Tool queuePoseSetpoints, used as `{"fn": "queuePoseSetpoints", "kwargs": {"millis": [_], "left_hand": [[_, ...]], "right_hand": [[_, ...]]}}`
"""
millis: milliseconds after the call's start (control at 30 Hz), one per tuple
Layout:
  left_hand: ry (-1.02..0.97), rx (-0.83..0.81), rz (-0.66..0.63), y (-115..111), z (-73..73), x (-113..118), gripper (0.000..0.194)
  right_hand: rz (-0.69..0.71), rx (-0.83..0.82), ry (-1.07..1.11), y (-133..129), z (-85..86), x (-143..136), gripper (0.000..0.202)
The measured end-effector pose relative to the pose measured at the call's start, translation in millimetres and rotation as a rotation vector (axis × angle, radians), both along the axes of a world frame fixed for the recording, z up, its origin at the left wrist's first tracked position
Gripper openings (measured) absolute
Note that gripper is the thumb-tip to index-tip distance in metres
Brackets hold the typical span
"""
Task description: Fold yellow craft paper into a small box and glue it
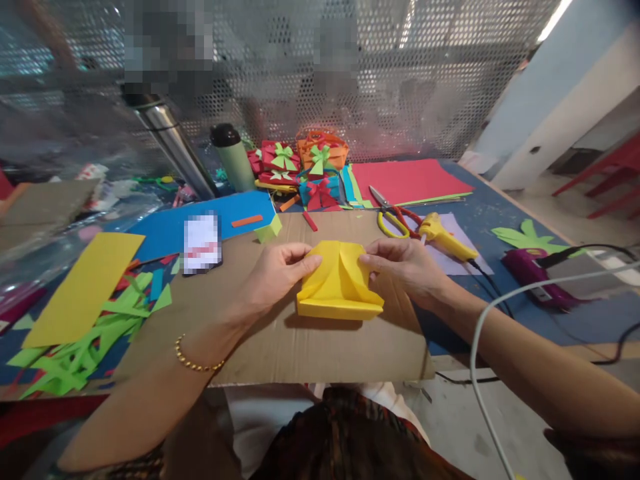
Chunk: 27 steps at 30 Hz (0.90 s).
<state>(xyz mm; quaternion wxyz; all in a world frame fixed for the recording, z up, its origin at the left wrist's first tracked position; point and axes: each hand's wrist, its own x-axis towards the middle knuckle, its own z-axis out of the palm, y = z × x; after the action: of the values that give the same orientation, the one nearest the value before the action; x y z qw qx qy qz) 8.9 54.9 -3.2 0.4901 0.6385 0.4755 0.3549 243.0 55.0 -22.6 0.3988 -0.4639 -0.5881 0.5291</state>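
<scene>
The folded yellow paper (340, 283) sits between both hands (277, 273) (407, 267), which pinch its opposite sides.

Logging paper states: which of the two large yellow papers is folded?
The yellow piece held by the left hand and right hand; the yellow sheet at the left lies unfolded, unheld.

Blue table (487, 217) with a pale wooden edge. A cardboard sheet (260, 353) lies along the middle of its near edge; green paper scraps (97, 347) spread by the near left corner; red-topped paper stack (415, 180) at the far right corner.
</scene>
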Motion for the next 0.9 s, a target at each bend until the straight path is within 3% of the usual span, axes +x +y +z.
{"fn": "queuePoseSetpoints", "kwargs": {"millis": [100, 267, 533, 900], "left_hand": [[0.014, 0.024, 0.038, 0.6, -2.0, -0.8, 0.031], [0.026, 0.02, 0.068, -1.2, -1.8, 0.2, 0.031], [0.066, 0.048, 0.009, -3.4, -2.3, 2.2, 0.029], [0.053, 0.045, 0.028, -5.7, 2.4, 3.1, 0.024]], "right_hand": [[-0.013, 0.036, -0.026, -0.2, -0.5, -0.1, 0.048], [-0.039, -0.002, 0.12, 1.6, -2.7, -0.2, 0.051], [0.046, -0.063, 0.121, -1.4, -5.6, -8.3, 0.047], [-0.021, 0.044, 0.033, -2.1, -5.8, -7.4, 0.043]]}}
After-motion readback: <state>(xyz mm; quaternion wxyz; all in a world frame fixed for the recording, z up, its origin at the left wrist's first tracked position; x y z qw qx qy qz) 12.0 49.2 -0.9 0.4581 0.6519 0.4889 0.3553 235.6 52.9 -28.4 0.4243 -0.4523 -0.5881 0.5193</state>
